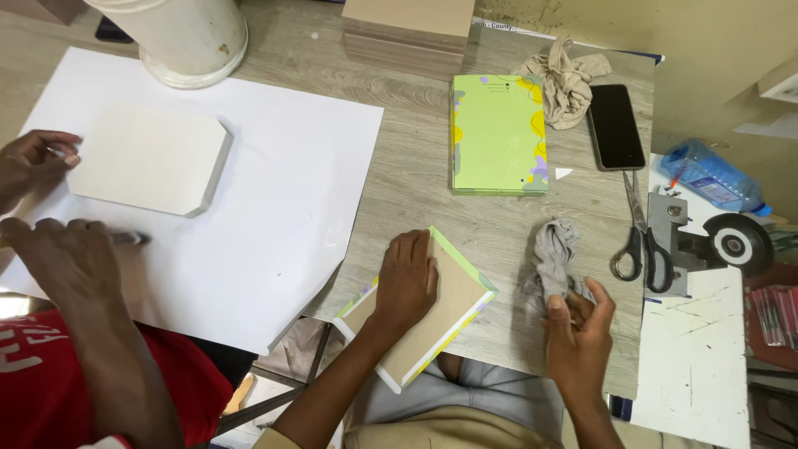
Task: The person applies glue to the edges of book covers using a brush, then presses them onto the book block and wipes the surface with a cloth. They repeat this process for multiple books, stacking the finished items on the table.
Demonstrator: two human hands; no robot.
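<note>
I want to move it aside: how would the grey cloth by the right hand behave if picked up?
The grey cloth lies crumpled in soft folds, so it would probably hang limp and feel light. It seems unlikely to roll or slip; the right hand pinches its lower edge.

Bare grey wood-grain tabletop (490, 220) open between the green patterned notebook stack (499, 133) and the brown-faced book cover (420, 312), crumpled grey cloth (555, 258) and black-handled scissors (642, 241) crowding the right, co-worker's forearm (100, 333) across the large white paper sheet (283, 208) blocking the left.

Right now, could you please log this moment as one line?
left hand: flat on book cover | right hand: holding grey cloth | nearby: scissors, green book
</note>
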